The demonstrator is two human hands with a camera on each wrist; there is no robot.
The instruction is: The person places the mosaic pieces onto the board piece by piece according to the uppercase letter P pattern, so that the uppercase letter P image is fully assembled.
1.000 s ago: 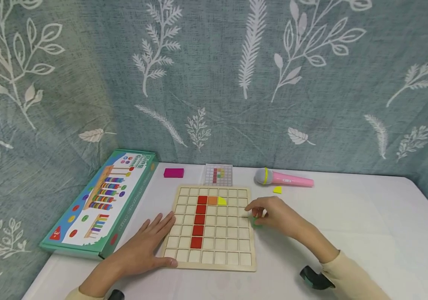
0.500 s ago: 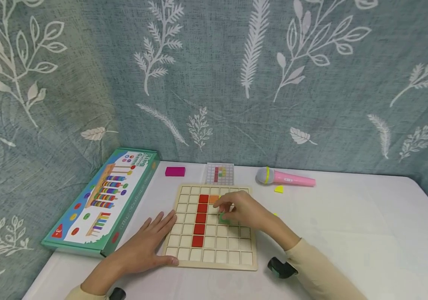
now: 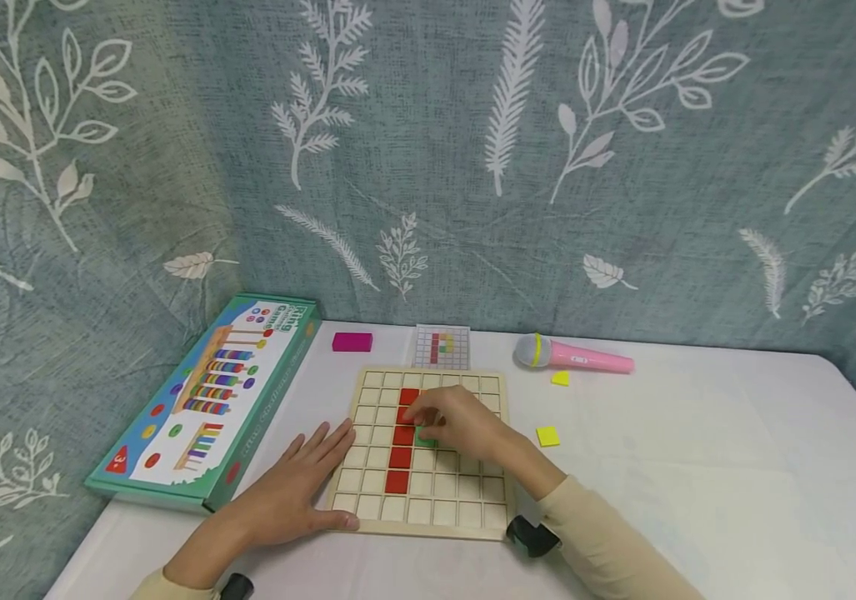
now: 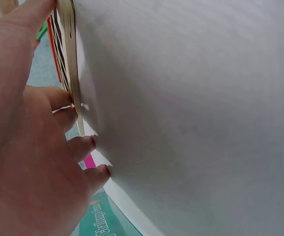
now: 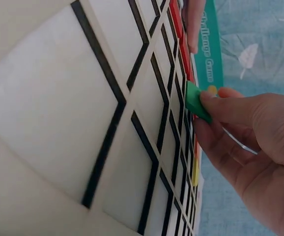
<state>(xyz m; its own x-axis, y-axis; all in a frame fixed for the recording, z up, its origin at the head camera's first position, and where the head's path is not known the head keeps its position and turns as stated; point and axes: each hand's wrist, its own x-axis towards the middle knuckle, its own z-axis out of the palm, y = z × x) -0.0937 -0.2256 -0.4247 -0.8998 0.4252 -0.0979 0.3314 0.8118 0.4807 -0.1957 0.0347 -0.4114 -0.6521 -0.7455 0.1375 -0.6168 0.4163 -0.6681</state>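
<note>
My right hand pinches a green tile between thumb and fingers, close over a wooden grid board. In the head view the green tile lies just right of a column of red square tiles, near its middle. The right hand hides the orange and yellow tiles in the upper rows. My left hand rests at the board's left edge with fingers spread, its thumb on the near left corner. In the left wrist view, the fingertips meet the white tablecloth beside the board's side.
Two yellow pieces lie right of the board. Behind it are a printed pattern card, a magenta block and a pink toy microphone. A large game box lies at the left, before a leaf-patterned cloth.
From the board's right side, my right hand has carried the green tile leftward to beside the red column, uncovering a yellow piece on the table. My left hand stays in place.
</note>
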